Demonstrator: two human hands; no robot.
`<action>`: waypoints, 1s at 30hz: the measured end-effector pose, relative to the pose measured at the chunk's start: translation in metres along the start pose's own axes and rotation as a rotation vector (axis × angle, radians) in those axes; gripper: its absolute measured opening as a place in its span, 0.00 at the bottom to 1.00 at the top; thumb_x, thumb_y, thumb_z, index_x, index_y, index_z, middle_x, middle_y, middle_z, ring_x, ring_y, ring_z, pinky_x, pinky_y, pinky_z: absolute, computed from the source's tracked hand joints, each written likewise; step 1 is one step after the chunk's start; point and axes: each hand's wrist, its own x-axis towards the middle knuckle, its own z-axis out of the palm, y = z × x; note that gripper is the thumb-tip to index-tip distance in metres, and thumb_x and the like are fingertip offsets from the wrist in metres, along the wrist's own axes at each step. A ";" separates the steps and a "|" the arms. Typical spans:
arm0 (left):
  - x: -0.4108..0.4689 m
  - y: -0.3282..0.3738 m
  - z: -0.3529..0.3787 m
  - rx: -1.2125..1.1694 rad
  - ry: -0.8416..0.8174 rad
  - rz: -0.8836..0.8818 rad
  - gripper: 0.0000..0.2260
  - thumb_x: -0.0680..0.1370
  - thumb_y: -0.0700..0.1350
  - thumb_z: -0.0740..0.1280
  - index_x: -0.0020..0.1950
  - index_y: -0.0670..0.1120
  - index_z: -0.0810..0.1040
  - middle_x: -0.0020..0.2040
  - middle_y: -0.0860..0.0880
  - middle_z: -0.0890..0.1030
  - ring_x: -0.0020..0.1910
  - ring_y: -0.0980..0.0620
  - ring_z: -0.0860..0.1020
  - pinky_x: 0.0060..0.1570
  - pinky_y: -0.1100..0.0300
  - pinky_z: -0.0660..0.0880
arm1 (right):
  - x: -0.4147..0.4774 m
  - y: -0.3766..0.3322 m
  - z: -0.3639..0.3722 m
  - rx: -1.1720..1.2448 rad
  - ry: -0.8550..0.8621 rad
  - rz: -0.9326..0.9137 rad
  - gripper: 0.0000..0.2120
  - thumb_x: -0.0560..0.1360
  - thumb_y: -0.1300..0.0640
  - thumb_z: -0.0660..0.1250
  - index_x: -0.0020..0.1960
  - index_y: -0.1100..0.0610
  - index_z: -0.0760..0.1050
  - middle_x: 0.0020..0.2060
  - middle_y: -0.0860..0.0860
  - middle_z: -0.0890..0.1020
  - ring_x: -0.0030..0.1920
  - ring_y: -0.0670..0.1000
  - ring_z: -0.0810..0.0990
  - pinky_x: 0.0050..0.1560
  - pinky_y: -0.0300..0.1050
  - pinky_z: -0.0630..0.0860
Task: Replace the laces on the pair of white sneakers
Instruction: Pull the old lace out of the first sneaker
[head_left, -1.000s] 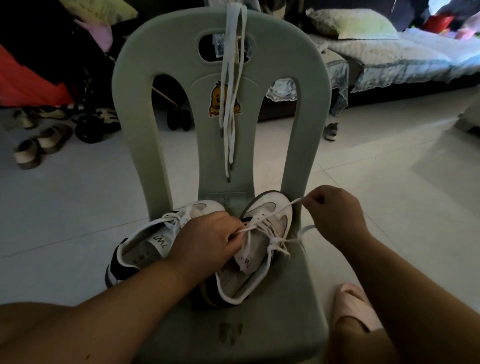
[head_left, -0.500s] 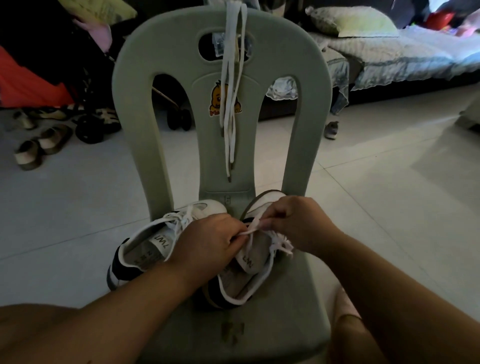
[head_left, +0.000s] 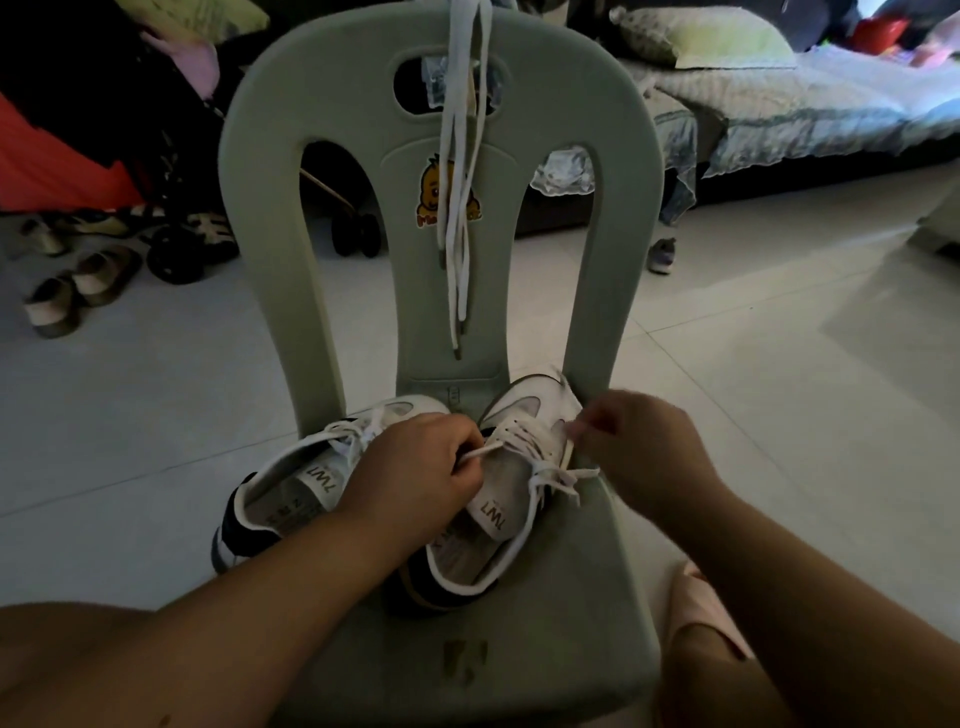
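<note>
1. With the left hand (head_left: 415, 467), pinched a strand of the old lace (head_left: 483, 451) over the tongue of the right-side sneaker (head_left: 493, 514), apparently to steady the shoe and hold slack for the pull.
2. With the right hand (head_left: 639, 447), nipped what appeared to be another run of the same lace at the shoe's outer edge; blurred, but read as clamped on lace rather than loose.
3. Held the hands apart, one to each side of the eyelets, presumably to draw the lace out sideways.
4. Found both white sneakers on the seat of the pale green chair (head_left: 571, 623), toes to the backrest and heels to the person, likely for easy reach; left-side sneaker (head_left: 306, 478) laced and partly covered by the left hand.
5. Found spare laces (head_left: 457, 208) draped over the chair back, across a duck sticker (head_left: 434, 187); judged the replacements, parked off the floor and within reach.
6. Judged early in the job: old lacing loosened on one shoe only, no new lace threaded.
7. Noted in the background: sandals (head_left: 67, 296) on the tiled floor (head_left: 779, 415), a bed (head_left: 831, 104) behind.
</note>
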 end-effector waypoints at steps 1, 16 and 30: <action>0.001 0.001 0.000 -0.001 -0.006 0.001 0.04 0.76 0.47 0.65 0.48 0.53 0.79 0.42 0.55 0.77 0.42 0.58 0.73 0.43 0.60 0.72 | -0.007 -0.004 0.005 -0.028 -0.061 0.023 0.12 0.77 0.44 0.64 0.39 0.50 0.74 0.34 0.44 0.78 0.33 0.42 0.74 0.32 0.34 0.65; 0.001 0.004 0.009 0.027 -0.128 0.009 0.05 0.78 0.48 0.63 0.50 0.53 0.78 0.46 0.53 0.78 0.47 0.53 0.75 0.46 0.57 0.72 | -0.002 -0.002 -0.007 0.124 -0.318 0.125 0.11 0.74 0.48 0.70 0.39 0.56 0.78 0.36 0.49 0.80 0.37 0.45 0.77 0.34 0.39 0.68; 0.000 0.045 0.022 0.010 -0.168 0.025 0.12 0.73 0.61 0.65 0.41 0.54 0.77 0.39 0.58 0.70 0.41 0.58 0.70 0.38 0.64 0.67 | 0.009 0.002 0.000 -0.047 -0.144 -0.174 0.09 0.75 0.55 0.69 0.54 0.52 0.81 0.45 0.44 0.81 0.40 0.38 0.74 0.40 0.24 0.65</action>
